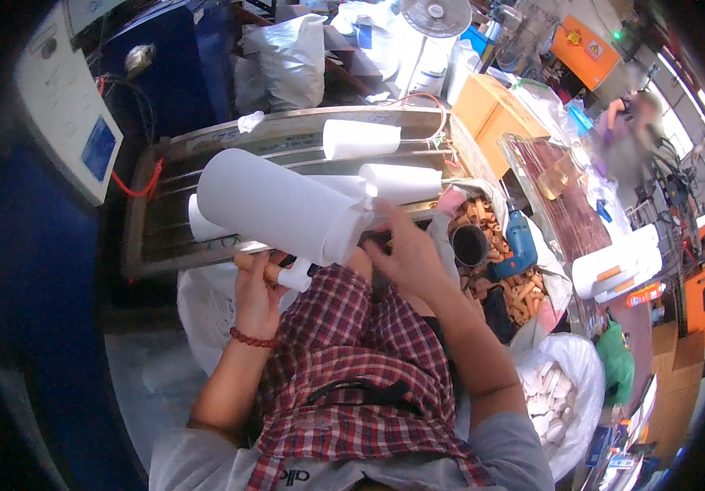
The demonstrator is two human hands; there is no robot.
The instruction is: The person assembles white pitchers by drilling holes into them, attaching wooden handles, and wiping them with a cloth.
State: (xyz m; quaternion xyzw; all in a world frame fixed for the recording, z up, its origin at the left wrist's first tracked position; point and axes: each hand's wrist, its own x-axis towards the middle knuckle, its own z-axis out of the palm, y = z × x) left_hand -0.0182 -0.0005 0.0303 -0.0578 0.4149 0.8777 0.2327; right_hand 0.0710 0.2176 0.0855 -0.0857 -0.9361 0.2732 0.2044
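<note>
- Large white roll [275, 204]: tilted, over framed tray [205, 131].
- Right hand [410, 254]: fingers at roll's near end; can't tell if gripping.
- Left hand [257, 288]: grasping brown-and-white tube [291, 278], near roll.
- Blue drill [519, 244]: among brown tubes [524, 296], right side.

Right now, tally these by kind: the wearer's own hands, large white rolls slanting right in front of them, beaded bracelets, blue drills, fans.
Wearer's hands: 2 (left hand, right hand)
Large slanting white roll: 1
Beaded bracelet: 1
Blue drill: 1
Fan: 1
Total: 6
</note>
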